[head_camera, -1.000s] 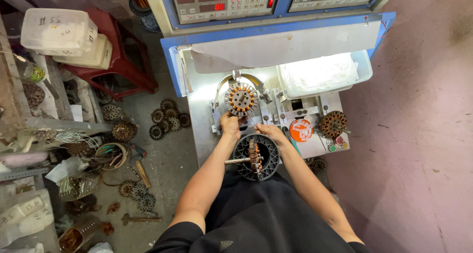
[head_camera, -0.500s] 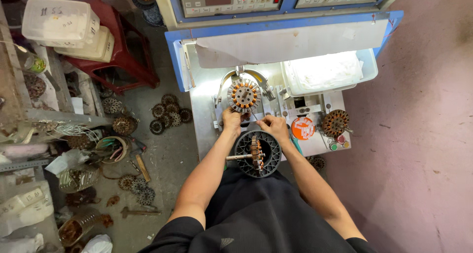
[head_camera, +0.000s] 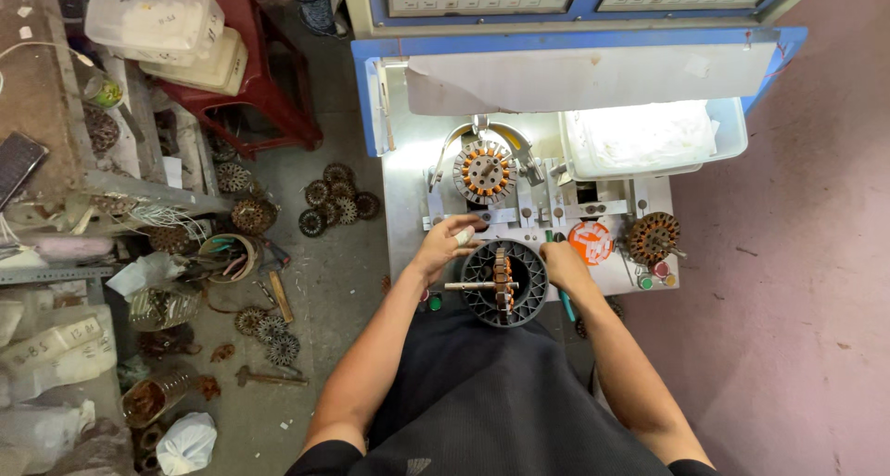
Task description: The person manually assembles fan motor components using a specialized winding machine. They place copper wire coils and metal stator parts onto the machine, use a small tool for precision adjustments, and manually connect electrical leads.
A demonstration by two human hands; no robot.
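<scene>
Frame centre: black finned motor housing (head_camera: 503,282) with shaft, at near edge of surface (head_camera: 408,207). Left hand (head_camera: 445,244) fingers curled on its left rim; right hand (head_camera: 561,265) cups right rim. Wound stator (head_camera: 484,172) sits in fixture above. Judgement: grip both rims evenly, keep shaft level.

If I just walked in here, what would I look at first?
Probably the round black ribbed housing right in front of the person, with a metal shaft poking out, held between the left hand and the right hand. Just behind it, under a bright light, sits a copper-wound stator clamped on the machine. Down on the floor to the left lies a heap of round motor parts.
</scene>
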